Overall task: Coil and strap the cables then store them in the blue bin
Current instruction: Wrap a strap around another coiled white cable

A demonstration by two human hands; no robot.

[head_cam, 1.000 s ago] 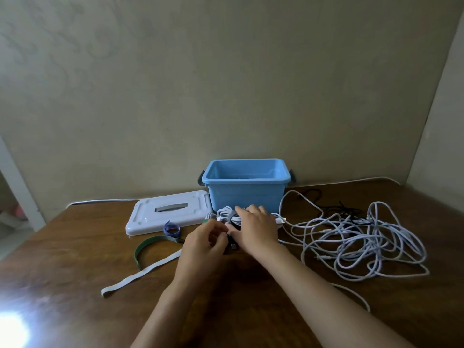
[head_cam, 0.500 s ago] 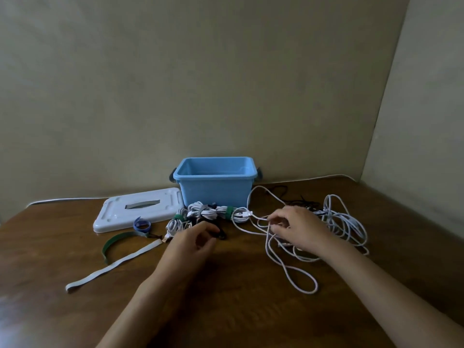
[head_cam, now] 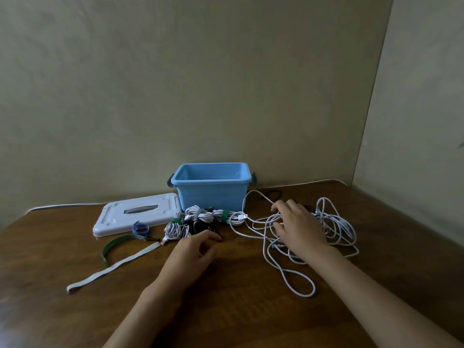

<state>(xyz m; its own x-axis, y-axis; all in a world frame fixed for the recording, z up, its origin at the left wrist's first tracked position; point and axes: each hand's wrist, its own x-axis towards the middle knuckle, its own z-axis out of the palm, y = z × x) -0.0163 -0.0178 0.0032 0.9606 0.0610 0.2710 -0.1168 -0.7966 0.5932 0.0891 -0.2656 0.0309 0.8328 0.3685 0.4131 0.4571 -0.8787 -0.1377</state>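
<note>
Loose white cables (head_cam: 334, 229) lie in a tangle near the right edge of the brown wooden table (head_cam: 226, 310), just right of the open blue plastic bin (head_cam: 212, 189) standing at the back edge, and the right hand (head_cam: 298, 227) rests on the tangle with fingers spread and slightly bent, gripping nothing that can be made out. The left hand (head_cam: 193, 252) hovers loosely curled and holds nothing, just in front of the coiled white cable bundles with green straps (head_cam: 206, 218) lying before the bin. Toward the left edge lie a white plastic lid (head_cam: 135, 216), a rolled blue strap (head_cam: 140, 228), a curved green strap (head_cam: 118, 246) and a flat grey strap (head_cam: 113, 268).

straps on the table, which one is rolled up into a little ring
The blue strap, beside the white lid. The green strap lies in an open arc and the grey strap lies stretched out flat.
</note>
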